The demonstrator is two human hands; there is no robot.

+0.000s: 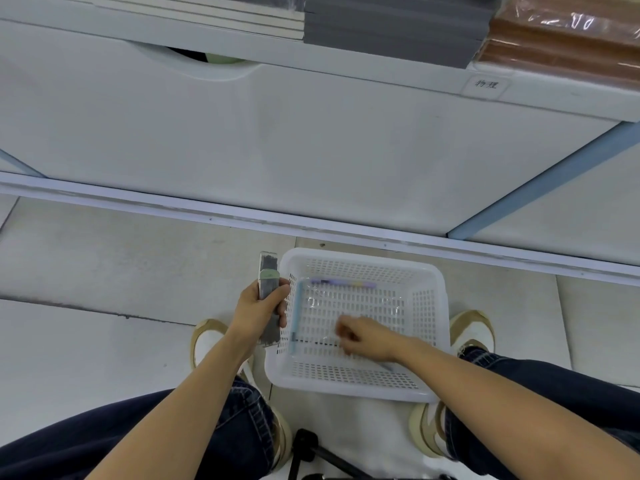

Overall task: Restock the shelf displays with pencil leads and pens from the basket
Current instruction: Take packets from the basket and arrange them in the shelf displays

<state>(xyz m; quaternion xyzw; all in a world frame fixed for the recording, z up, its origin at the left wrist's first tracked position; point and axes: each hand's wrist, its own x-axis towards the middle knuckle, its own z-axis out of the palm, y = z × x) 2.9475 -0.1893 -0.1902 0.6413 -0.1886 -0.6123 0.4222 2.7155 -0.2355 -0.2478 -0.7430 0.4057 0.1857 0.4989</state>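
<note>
Crouched at the shelf, the left hand (pixel 261 308) curls its grip round a stack of clear flat pencil-lead cases (pixel 268 277), held upright just outside the left wall of the white perforated plastic basket (pixel 363 257). The hand hides the stack's middle. The right hand (pixel 365 337) reaches into the basket, blurred, and whether its grip pinches anything cannot be told. The basket stands on the tiled floor (pixel 104 258) near the white shelf base (pixel 242 133). Inside, a pale blue pen (pixel 297 313) lies along the left wall, and purple and yellow pens (pixel 343 283) lie along the far wall.
</note>
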